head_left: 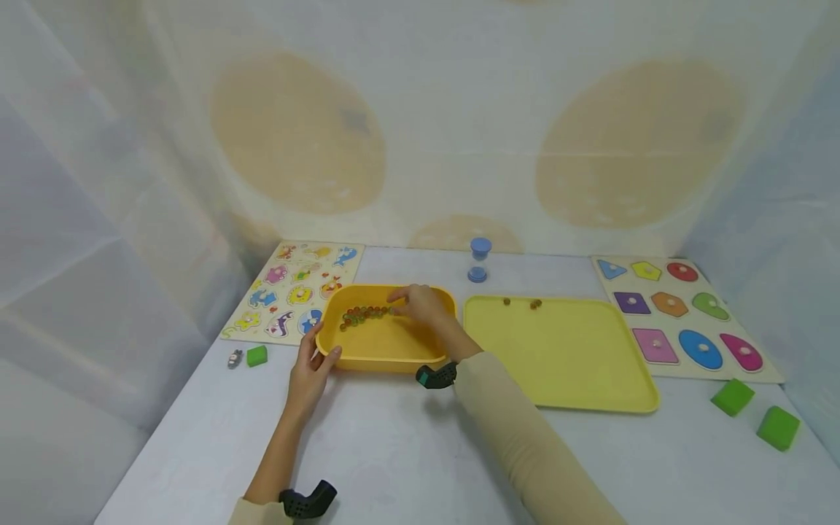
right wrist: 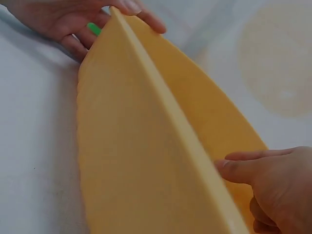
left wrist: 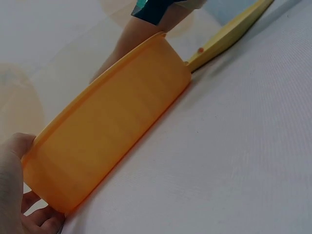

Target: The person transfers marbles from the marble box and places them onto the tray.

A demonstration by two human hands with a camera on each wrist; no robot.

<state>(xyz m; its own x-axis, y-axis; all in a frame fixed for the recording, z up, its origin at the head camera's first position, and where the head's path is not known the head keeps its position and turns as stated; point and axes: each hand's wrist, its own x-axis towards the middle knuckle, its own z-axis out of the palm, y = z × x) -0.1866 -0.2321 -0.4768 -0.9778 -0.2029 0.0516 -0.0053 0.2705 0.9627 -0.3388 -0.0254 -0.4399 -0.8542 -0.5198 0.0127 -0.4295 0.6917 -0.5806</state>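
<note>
On the table is a deep orange-yellow bin [head_left: 387,363] with small round red and green beads [head_left: 357,315] bunched in its back left part. My left hand [head_left: 310,372] grips the bin at its front left corner, the thumb on the rim and the fingers around the outer wall, as the left wrist view shows. My right hand [head_left: 420,302] reaches over the front rim into the bin. Its thumb and index finger are extended, slightly apart, at the right end of the beads, and the other fingers [right wrist: 263,214] curl under. Nothing shows between the fingertips.
Right of the bin lies a shallow yellow tray [head_left: 571,364] with a few brownish beads [head_left: 534,304] at its back. A blue hourglass [head_left: 479,259] stands behind. Puzzle boards lie left [head_left: 275,332] and right [head_left: 669,328]. Green blocks [head_left: 733,397] and a small grey figure [head_left: 235,359] sit nearby.
</note>
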